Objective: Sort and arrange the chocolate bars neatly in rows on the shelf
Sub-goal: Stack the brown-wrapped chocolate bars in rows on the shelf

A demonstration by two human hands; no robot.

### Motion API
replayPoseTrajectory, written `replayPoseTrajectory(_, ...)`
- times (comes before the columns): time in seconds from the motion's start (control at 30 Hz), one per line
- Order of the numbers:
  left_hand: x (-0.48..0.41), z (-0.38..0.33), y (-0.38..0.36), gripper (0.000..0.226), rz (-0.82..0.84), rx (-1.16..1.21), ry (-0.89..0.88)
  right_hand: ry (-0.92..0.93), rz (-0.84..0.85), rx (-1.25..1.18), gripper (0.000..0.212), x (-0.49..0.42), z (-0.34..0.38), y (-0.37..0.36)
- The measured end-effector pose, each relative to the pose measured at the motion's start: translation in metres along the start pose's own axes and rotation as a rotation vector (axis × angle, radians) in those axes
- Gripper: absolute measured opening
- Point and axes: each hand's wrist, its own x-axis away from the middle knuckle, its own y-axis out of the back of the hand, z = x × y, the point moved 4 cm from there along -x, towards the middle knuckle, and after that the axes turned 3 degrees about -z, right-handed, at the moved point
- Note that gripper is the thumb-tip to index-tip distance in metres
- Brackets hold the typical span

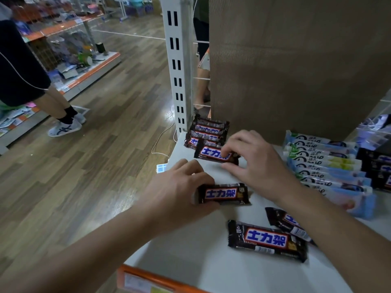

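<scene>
On our white shelf, behind its orange edge, a front bar lies loose; a second bar is half hidden under our right forearm. Our left hand curls fingers and thumb round a third bar. Beyond, our right hand pinches a fourth bar at its end, just before a stack of at least three in the back corner. Pale packets overlap at right, too crowded to count. Cardboard walls the rear; one bystander stands in the aisle.
</scene>
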Motion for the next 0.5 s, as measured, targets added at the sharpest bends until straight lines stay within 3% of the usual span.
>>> replayPoseTrajectory(0.17, 0.003, 0.012, 0.003, 0.034, 0.021, 0.149, 0.02, 0.086, -0.01, 0.037, 0.016, -0.008, 0.0, -0.019)
replayPoseTrajectory(0.5, 0.003, 0.03, 0.01, 0.028, -0.157, 0.362, 0.18, 0.119, -0.065, 0.045, 0.011, -0.013, 0.0, -0.03)
